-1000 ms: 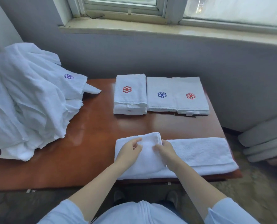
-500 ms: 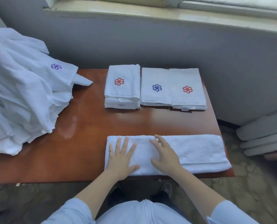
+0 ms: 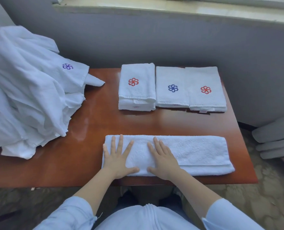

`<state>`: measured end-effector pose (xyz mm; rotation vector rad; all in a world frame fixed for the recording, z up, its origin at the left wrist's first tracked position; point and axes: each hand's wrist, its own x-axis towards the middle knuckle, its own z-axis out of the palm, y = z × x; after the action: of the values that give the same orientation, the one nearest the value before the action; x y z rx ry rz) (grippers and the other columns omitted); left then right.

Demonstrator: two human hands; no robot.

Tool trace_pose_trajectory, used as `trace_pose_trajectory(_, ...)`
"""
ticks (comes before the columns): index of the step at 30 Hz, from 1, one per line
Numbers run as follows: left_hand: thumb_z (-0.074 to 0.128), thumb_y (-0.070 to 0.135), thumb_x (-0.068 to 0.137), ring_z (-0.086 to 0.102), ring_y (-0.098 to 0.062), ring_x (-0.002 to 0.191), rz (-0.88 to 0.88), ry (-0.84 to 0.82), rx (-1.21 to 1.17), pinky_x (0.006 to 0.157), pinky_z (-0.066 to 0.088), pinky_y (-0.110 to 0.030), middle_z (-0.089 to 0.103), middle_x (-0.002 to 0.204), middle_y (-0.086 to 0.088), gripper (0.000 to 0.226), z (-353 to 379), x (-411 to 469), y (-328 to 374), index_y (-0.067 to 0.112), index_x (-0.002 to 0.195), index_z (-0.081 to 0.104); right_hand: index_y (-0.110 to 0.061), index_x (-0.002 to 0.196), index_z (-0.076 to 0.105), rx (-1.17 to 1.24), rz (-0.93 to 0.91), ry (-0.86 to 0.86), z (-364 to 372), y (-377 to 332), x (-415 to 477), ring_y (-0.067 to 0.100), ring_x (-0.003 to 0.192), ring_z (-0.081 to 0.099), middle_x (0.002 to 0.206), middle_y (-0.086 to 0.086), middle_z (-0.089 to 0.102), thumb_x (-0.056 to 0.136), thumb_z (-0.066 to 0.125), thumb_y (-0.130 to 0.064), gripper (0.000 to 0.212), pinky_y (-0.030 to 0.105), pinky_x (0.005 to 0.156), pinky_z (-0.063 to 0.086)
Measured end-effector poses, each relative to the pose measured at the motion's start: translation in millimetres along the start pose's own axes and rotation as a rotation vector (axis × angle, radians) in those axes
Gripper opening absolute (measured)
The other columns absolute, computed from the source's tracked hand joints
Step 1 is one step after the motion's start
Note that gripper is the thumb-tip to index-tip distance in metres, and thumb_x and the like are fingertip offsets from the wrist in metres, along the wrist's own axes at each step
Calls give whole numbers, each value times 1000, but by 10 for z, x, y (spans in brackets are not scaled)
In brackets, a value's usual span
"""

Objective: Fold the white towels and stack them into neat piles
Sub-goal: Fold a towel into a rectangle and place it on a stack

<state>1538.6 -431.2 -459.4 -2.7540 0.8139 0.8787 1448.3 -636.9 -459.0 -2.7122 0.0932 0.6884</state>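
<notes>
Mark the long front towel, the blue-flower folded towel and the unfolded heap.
long front towel (image 3: 201, 153): head view, bare right half.
blue-flower folded towel (image 3: 172, 88): head view, the embroidered flower.
unfolded heap (image 3: 26, 97): head view, crumpled middle.

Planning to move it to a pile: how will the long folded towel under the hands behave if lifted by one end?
Probably floppy: the long folded towel lies flat under the left hand and right hand, so a free end would likely droop and its layers unfold. Its terry surface looks grippy, yet it may slide on the glossy table if pushed.
</notes>
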Motion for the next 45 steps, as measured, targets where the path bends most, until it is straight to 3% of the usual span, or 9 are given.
trace_pose_trajectory(5, 31, 97, 64, -58, -32, 123, 2, -62, -22, 102, -25, -68, -64, 133, 0, 115, -32, 44, -193, 45, 122, -53, -28, 146, -35, -13, 11, -36, 84, -146, 80, 23, 140, -40, 151, 1, -46, 89, 43, -54, 100, 41, 118, -20)
trace_pose_trajectory(10, 37, 93, 68, -56, -31, 123, 16, -99, -27, 104, -22, -69, -64, 131, 2, 114, -80, 64, -208, 47, 125, -50, -32, 156, -15, 110, -9, -25, -37, -114, 33, 15, 146, -30, 158, -5, -33, 93, 48, -44, 89, 37, 121, -10)
trace_pose_trajectory(13, 33, 80, 84, -36, -31, 142, 6, 73, -43, 109, -19, -64, -36, 157, -1, 93, -115, 41, -122, 42, 151, -19, -35, 158, 4, 232, 39, 35, -97, -7, -107, 13, 151, -10, 164, -11, -14, 97, 50, -40, 76, 36, 123, 8)
trace_pose_trajectory(16, 37, 61, 96, -18, -27, 150, 88, 272, -79, 117, -13, -53, -12, 163, -3, 72, -208, 20, 135, 38, 156, 5, -33, 158, 10, 257, 124, 134, -119, 144, -275, 15, 152, -2, 166, -7, -7, 99, 49, -37, 70, 34, 121, 7)
trace_pose_trajectory(24, 48, 36, 98, 12, -18, 149, 422, 276, -198, 118, 21, -32, 18, 161, 1, 56, -387, 88, 1293, 32, 152, 31, -23, 156, 19, 358, 520, 327, -295, 894, -792, 25, 152, 4, 164, 5, 12, 97, 53, -34, 69, 40, 122, 11)
trace_pose_trajectory(33, 49, 33, 97, 37, -17, 131, 416, 136, -217, 93, 47, -35, 37, 145, 2, 54, -408, 230, 2364, 33, 149, 36, -23, 155, 24, 720, 575, 290, -353, 1643, -1080, 22, 145, 24, 161, 0, 20, 94, 56, -23, 69, 39, 109, 36)
trace_pose_trajectory(39, 44, 33, 98, 39, -21, 126, 352, 46, -187, 93, 45, -38, 37, 141, -2, 55, -383, 298, 2756, 34, 151, 31, -16, 145, 42, 1035, 606, 291, -520, 1945, -1054, 20, 115, 49, 144, 6, 41, 87, 63, -15, 61, 32, 89, 42)
trace_pose_trajectory(42, 41, 27, 99, 39, -22, 128, 327, 6, -221, 95, 44, -37, 37, 143, -3, 54, -391, 311, 2835, 32, 151, 30, -11, 111, 57, 1176, 564, 199, -589, 2037, -1024, 21, 88, 54, 98, 5, 55, 84, 65, -10, 29, 31, 73, 46)
trace_pose_trajectory(45, 36, 26, 101, 43, -21, 125, 288, -14, -347, 98, 44, -39, 43, 141, -2, 49, -446, 308, 2868, 29, 151, 32, 0, 105, 56, 1377, 561, 104, -644, 2069, -991, 19, 81, 52, 93, 4, 58, 86, 60, -7, 20, 32, 70, 42)
